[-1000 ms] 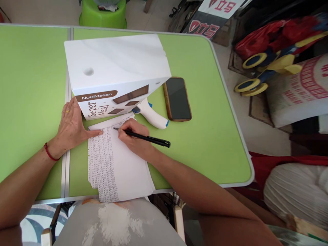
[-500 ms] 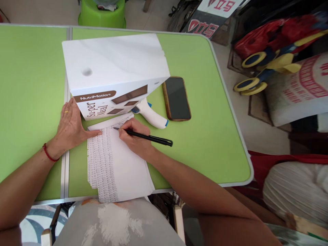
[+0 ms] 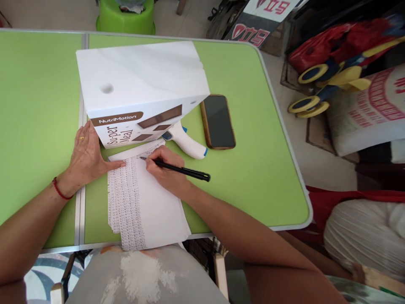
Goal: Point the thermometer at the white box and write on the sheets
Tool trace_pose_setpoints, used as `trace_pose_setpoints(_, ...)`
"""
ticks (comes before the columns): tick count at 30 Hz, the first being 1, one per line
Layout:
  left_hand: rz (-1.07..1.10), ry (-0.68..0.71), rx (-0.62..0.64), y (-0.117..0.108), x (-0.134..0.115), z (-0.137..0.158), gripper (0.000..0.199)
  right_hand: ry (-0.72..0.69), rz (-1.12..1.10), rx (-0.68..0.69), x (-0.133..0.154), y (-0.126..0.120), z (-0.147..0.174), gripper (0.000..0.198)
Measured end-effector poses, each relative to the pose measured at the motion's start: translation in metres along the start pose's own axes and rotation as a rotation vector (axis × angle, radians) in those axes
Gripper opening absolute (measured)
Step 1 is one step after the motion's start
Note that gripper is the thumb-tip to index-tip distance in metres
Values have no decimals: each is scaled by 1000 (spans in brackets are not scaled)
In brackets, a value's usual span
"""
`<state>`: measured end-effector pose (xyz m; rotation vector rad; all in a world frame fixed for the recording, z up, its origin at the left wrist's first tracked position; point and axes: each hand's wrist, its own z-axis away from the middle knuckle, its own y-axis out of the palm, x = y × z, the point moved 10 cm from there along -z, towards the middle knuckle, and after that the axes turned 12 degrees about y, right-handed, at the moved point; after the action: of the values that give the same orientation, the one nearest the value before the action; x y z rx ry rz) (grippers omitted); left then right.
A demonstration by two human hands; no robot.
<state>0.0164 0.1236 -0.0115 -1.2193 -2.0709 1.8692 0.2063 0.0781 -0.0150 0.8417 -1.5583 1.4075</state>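
My right hand (image 3: 166,169) grips a black pen (image 3: 186,171), its tip at the top of the handwritten columns on a white sheet of paper (image 3: 161,211). Dense small writing covers the sheet's left part; the right part is blank. My left hand (image 3: 88,156) lies spread, thumb on the paper's upper left edge and fingers beside the lower left corner of a white NutriMotion box (image 3: 142,80). The paper's top is folded or overlapped by another strip in front of the box. What the left fingertips touch is partly hidden by the box.
A white handheld device with blue trim (image 3: 190,143) pokes out from behind the box. Right of it lies a phone in a brown case (image 3: 219,121). All rest on a green folding table (image 3: 259,177). A green stool (image 3: 126,19) stands beyond; sacks lie at right.
The pen's back end has swung slightly left with a tiny shift of my right hand. My left hand, the paper and the box stay put.
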Motion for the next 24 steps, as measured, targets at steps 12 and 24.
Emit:
trace_pose_setpoints(12, 7, 40, -46, -2, 0, 1, 114, 11, 11, 6, 0, 0, 0, 16)
trace_pose_setpoints(24, 68, 14, -58, 0, 4, 1, 114, -230, 102, -94, 18, -12, 8, 15)
